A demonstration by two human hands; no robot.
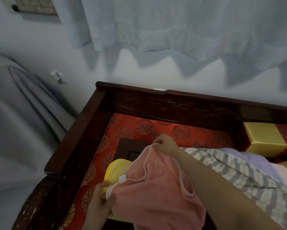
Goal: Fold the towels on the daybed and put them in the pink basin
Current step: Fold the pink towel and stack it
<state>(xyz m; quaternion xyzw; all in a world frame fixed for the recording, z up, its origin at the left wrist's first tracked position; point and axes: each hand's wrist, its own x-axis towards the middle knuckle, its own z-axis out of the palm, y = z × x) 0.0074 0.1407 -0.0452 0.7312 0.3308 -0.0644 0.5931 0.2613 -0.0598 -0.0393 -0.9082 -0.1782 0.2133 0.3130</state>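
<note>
A pink towel with a white hem and a small white tag hangs spread between my hands over the daybed. My right hand pinches its far corner up over the red cushion. My left hand grips the near corner at the lower left. Under the pink towel lies a yellow towel, partly hidden. A grey-and-white striped towel lies to the right behind my right forearm. The pink basin is not in view.
The daybed has a dark wooden frame and a red patterned cushion. A low dark wooden piece sits on the cushion. A yellow and red bolster stands at the right. A white curtain hangs behind.
</note>
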